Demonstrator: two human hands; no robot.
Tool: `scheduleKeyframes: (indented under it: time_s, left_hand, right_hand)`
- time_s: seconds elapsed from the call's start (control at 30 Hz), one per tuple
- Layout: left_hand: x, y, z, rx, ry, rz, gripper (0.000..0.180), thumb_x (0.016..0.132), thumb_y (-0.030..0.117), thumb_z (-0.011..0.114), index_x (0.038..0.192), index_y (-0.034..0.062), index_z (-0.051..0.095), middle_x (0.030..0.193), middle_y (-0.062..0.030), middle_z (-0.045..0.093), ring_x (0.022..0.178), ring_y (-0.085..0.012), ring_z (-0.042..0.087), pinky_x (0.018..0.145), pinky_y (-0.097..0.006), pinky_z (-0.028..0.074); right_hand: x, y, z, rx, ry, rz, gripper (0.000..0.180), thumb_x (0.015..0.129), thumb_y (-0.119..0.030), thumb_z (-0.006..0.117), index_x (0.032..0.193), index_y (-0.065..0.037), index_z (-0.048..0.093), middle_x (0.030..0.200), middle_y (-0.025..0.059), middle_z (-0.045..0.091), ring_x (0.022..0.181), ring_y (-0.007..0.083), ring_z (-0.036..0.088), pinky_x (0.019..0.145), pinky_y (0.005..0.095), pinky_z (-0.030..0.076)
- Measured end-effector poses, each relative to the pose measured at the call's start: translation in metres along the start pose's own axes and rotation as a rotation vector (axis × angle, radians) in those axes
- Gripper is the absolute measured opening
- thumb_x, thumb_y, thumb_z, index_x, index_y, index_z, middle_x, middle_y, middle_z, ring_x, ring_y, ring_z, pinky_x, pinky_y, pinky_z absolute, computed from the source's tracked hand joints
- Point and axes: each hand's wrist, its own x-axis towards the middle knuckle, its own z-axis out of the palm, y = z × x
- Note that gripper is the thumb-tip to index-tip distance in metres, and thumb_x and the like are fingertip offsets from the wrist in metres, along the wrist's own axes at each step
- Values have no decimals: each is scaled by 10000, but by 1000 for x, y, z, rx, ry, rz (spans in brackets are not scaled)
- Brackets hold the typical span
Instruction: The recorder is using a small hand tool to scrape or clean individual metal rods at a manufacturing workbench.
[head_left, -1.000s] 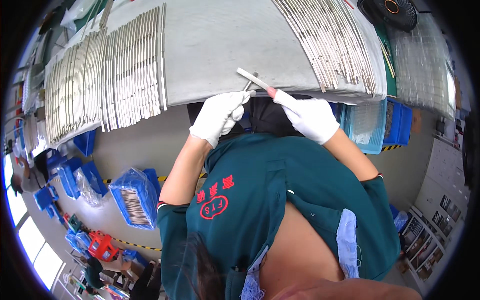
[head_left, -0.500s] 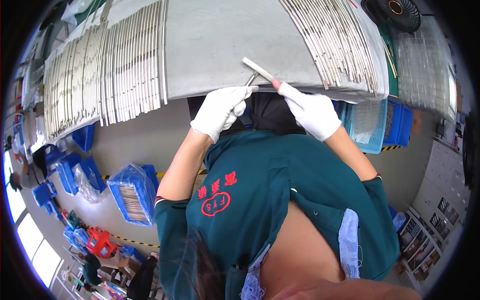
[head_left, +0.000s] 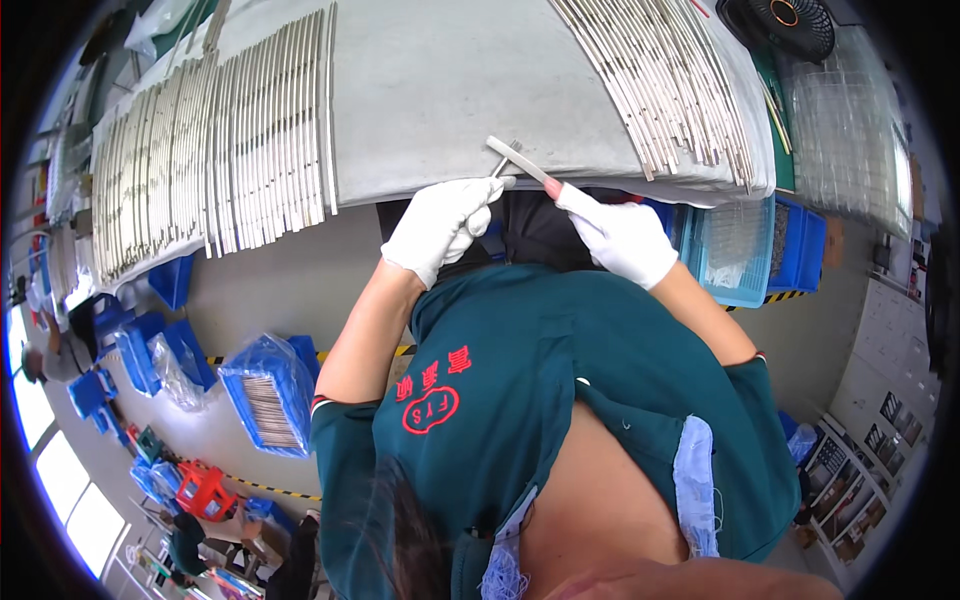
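Note:
My left hand (head_left: 438,222), in a white glove, is closed around a thin metal rod (head_left: 501,166) whose end sticks out past the fingers. In my gloved right hand (head_left: 628,240) is a flat, pale stick (head_left: 520,163), gripped near its pinkish lower end. A bare fingertip appears to show there, though I cannot tell for sure. The stick slants up to the left and crosses the rod near its tip, close to the table's near edge. Most of the rod is hidden by my left hand.
Long rows of slim metal rods (head_left: 270,130) lie on the left of the grey-covered table (head_left: 440,90), more rods (head_left: 665,95) on the right. A black fan (head_left: 790,25) and clear plastic trays (head_left: 845,135) stand far right. Below are a light-blue basket (head_left: 742,290) and a lined blue crate (head_left: 240,400).
The pale stick in my right hand has slid a little toward me along the rod, and the rod's tip now shows beyond it. My left hand has barely moved.

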Motion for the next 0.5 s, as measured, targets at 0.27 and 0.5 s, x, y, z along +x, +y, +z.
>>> scheduleKeyframes:
  time_s: [0.27, 0.5]
  left_hand:
    - [4, 0, -1, -28, -34, -22, 293, 915, 237, 516, 1089, 20, 606, 574, 41, 465, 384, -15, 269, 342, -187, 177]
    - [3, 3, 2, -112, -52, -108, 234, 923, 226, 492, 1041, 46, 583, 543, 56, 421, 364, -23, 269, 315, -184, 185]
  right_hand:
    - [18, -7, -9, 290, 117, 147, 422, 886, -202, 495, 1307, -193, 476, 565, 59, 567, 409, 213, 530, 422, 331, 441]
    - [-8, -3, -4, -106, -8, 49, 486, 874, -186, 483, 1331, -340, 415, 503, 42, 518, 389, 221, 500, 396, 348, 408]
